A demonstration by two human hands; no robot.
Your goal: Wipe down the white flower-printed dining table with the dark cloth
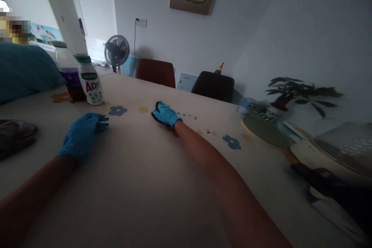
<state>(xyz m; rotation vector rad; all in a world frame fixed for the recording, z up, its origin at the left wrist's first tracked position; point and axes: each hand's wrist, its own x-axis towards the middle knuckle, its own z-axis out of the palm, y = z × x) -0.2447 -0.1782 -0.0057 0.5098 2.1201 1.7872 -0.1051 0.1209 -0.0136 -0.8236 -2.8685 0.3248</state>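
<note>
In a blue glove, my right hand (pixel 167 115) lies on a dark cloth (pixel 157 105), pressing it to the table top beside the printed letters. Only the cloth's dark edge shows past the fingers. My left hand (pixel 81 135), gloved in blue too, hovers over or rests on the left part of the table (pixel 130 186) with its fingers stretched out and nothing in it. Just beyond it stands a white bottle with a green cap (pixel 91 87). A grey crumpled cloth (pixel 16 133) lies to the left of that hand.
Behind the white bottle is a larger clear bottle with a purple label (pixel 69 73). A person in a teal top (pixel 27 70) is at the left edge. On the right are a potted plant (pixel 273 111), a green round mat (pixel 264 131) and a lidded pot (pixel 319 154). Two chairs stand beyond the table.
</note>
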